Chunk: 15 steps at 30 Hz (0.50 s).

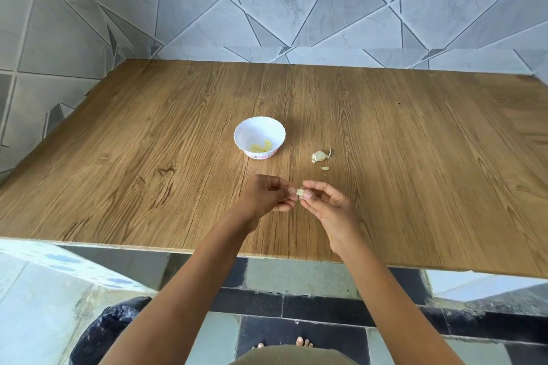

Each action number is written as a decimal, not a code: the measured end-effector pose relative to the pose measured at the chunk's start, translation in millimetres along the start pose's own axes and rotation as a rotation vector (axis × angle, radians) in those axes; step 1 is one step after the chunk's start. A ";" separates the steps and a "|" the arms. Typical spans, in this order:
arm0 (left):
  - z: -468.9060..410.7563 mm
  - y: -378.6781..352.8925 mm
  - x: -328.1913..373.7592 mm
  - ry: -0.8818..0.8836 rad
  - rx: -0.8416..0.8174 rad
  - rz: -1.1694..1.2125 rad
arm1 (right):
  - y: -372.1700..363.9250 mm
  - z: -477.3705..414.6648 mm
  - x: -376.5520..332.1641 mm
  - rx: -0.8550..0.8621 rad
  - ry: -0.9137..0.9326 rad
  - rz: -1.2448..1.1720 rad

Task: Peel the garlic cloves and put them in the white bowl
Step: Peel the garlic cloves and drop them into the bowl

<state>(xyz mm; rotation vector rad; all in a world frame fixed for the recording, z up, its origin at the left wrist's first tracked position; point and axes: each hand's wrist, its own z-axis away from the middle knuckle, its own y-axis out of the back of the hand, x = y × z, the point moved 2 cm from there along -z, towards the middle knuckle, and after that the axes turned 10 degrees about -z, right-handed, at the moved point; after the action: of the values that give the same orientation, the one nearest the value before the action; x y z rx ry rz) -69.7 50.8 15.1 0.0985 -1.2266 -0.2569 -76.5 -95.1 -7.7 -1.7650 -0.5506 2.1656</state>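
A small garlic clove is pinched between the fingertips of my left hand and my right hand, just above the wooden table near its front edge. Beyond the hands stands the white bowl with a scalloped rim; a few pale yellow peeled cloves lie inside it. To the right of the bowl rests an unpeeled garlic piece with loose papery skin, and a small scrap of peel lies just in front of it.
Grey tiled walls close in the table at the back and left. Below the table's front edge are a tiled floor, a black bag at the lower left, and my bare toes.
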 end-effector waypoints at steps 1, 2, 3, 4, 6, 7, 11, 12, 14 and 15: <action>0.6 -1.7 -0.5 0.013 0.004 0.013 | -0.2 0.2 0.8 0.002 0.018 0.024; 0.5 -3.2 -1.7 0.027 0.018 0.025 | -0.8 0.4 1.8 0.011 0.042 0.056; 0.8 -4.7 -2.5 0.033 0.047 0.023 | -1.5 0.5 3.1 0.029 0.075 0.098; 0.1 -6.2 -3.7 0.018 0.098 -0.015 | -2.2 0.5 4.3 0.052 0.117 0.152; -1.7 -8.7 -5.2 -0.067 0.255 -0.263 | -3.9 0.5 6.6 0.089 0.210 0.268; -1.5 -10.9 -4.7 -0.128 0.329 -0.428 | -4.8 0.4 7.8 0.105 0.246 0.309; 3.6 -19.7 -3.3 -0.343 0.518 -0.704 | -5.4 -2.1 9.5 0.186 0.194 0.197; 2.2 -18.7 -5.5 -0.339 0.493 -0.627 | -5.1 -3.0 8.5 0.187 0.141 0.113; -0.2 -13.4 -6.9 -0.187 0.315 -0.287 | -4.0 -4.1 4.5 0.157 0.050 -0.002; -0.8 -11.1 -7.7 -0.088 0.200 -0.068 | -3.1 -4.5 2.7 0.139 0.026 -0.016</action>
<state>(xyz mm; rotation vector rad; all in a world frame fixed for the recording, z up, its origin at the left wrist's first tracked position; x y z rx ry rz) -72.9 42.0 5.4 0.3049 -1.3357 -0.1990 -72.6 -90.6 -9.4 -1.7072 -0.3966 2.1126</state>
